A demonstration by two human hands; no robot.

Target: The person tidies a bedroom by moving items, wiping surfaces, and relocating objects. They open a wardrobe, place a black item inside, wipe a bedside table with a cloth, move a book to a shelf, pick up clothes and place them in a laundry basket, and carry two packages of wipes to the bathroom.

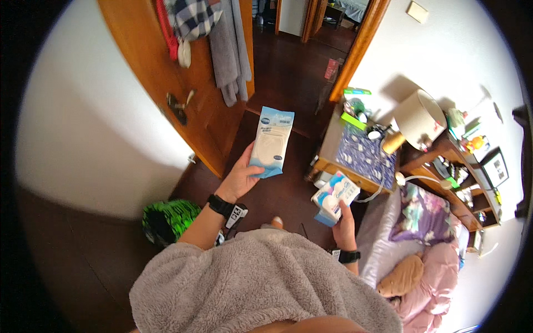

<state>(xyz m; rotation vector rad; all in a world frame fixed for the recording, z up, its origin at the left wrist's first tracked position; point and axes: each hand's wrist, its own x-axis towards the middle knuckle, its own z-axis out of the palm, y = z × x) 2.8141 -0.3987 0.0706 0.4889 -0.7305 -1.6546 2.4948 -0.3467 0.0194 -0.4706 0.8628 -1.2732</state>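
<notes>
My left hand (242, 176) grips a flat packet of wipes (273, 141), white with light blue ends, by its lower left edge. The packet is held up in front of me, tilted slightly. Lower and to the right, my right hand (345, 226) holds a small white, blue and pink box (336, 195) by its lower right side. Its fingers are mostly hidden behind the box. The two items are apart from each other. Each wrist wears a dark band.
A wooden door (214, 119) stands open at the left, with a grey towel (225, 61) hanging on it. To the right are a bedside table (327, 158) with a lamp (419, 119), a shelf unit (469, 200) and a bed (377, 244). A green and black bag (172, 219) sits at lower left.
</notes>
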